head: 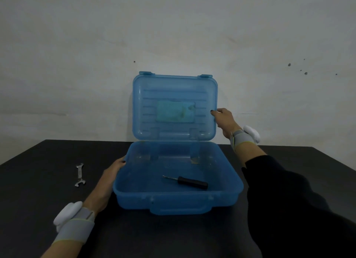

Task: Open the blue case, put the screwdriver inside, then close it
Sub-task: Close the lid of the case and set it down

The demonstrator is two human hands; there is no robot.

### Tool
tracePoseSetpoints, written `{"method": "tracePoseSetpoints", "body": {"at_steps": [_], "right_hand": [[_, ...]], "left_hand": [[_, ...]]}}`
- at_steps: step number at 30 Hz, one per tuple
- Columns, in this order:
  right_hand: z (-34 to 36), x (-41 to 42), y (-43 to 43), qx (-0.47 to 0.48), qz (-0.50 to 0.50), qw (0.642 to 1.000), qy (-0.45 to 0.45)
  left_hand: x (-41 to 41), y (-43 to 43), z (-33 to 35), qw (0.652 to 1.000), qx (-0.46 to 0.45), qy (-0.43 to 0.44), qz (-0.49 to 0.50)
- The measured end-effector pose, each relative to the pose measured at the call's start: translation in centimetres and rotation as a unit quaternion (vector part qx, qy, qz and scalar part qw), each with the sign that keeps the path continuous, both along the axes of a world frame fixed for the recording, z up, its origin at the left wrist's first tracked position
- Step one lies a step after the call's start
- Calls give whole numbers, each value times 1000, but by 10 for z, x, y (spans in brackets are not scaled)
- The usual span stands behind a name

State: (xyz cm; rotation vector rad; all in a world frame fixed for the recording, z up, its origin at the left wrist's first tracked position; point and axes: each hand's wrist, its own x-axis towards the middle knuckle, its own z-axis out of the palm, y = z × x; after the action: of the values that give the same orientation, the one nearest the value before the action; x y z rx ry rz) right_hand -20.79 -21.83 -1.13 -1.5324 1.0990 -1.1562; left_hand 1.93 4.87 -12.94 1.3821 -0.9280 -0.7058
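Observation:
The translucent blue case (173,202) stands open on the black table, its lid (174,88) upright toward the wall. A small screwdriver (187,182) with a black handle lies flat inside the bottom tray, tip pointing left. My right hand (223,120) grips the lid's right edge, thumb on the inner face. My left hand (110,173) presses against the tray's left wall, fingers curled over its rim. Both wrists wear grey bands with white pods.
A silver double-ended wrench (79,175) lies on the black table (48,161) left of the case. A pale wall rises just behind the lid. The table's far edge runs close behind the case.

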Motion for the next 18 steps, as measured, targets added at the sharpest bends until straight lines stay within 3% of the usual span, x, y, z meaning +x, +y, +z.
{"method": "tracePoseSetpoints", "body": {"at_steps": [15,18], "right_hand": [[25,-12,28,-37,15,998,-42],[33,-13,36,-50,30,996,-61]], "left_hand": [[6,-10,13,999,-1,40,34],[15,-18,32,999,-25,4,39]]}}
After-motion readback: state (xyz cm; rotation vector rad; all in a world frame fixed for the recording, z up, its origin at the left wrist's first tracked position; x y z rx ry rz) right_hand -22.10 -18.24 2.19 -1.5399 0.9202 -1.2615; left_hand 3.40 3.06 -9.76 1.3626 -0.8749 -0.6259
